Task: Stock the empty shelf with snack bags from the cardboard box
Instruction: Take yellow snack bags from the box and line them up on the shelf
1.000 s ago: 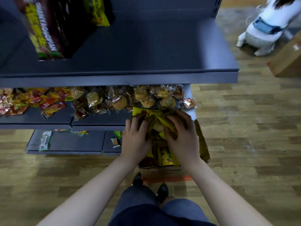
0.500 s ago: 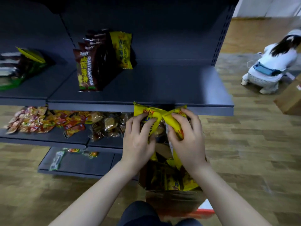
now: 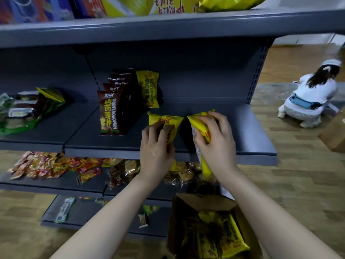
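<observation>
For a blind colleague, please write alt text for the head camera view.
The left hand and right hand each grip a yellow snack bag at the front of a grey shelf, right of a row of brown bags. An open cardboard box of yellow bags stands on the floor below.

Glossy plastic snack bags [image 3: 165, 122], matt grey metal shelf [image 3: 252, 139], brown cardboard box [image 3: 203, 202].

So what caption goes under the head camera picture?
Left hand and right hand each lift a yellow snack bag onto the grey shelf.
</observation>
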### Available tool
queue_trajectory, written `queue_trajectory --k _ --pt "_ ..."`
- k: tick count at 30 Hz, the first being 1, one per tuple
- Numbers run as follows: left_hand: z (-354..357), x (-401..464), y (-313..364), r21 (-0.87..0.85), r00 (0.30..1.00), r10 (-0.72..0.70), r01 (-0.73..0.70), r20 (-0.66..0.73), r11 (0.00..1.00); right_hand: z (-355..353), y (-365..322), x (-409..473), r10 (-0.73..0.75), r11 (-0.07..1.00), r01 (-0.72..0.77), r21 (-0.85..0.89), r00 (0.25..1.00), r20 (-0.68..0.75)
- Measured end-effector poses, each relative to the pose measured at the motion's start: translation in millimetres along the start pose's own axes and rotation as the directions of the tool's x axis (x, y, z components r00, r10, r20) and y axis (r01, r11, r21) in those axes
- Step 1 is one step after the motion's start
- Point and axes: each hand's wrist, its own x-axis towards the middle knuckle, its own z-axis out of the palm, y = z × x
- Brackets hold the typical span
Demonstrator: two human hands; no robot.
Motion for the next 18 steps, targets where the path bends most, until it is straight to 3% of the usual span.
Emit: queue_trajectory --k 5,11,18 --pt "19.5 31.4 -32.3 -0.036 0.999 -0.04 0.039 -0.013 0.999 29.0 -1.1 32.8 -0.005 1.0 0.005 0.0 1.0 -0.023" --pt "41.6 73.4 -68.0 -0.129 0.971 -0.239 0.236 -0.008 0.963 69.0 -7.1 77.6 0.03 0.999 -0.029 0.028 0.999 -0.045" --pt "66.0 121.5 -103.5 -0.111 0.97 -0.243 0.243 0.01 0.964 109.5 -6.7 117.1 0.067 0.998 -0.068 -0.011 0.996 -0.052"
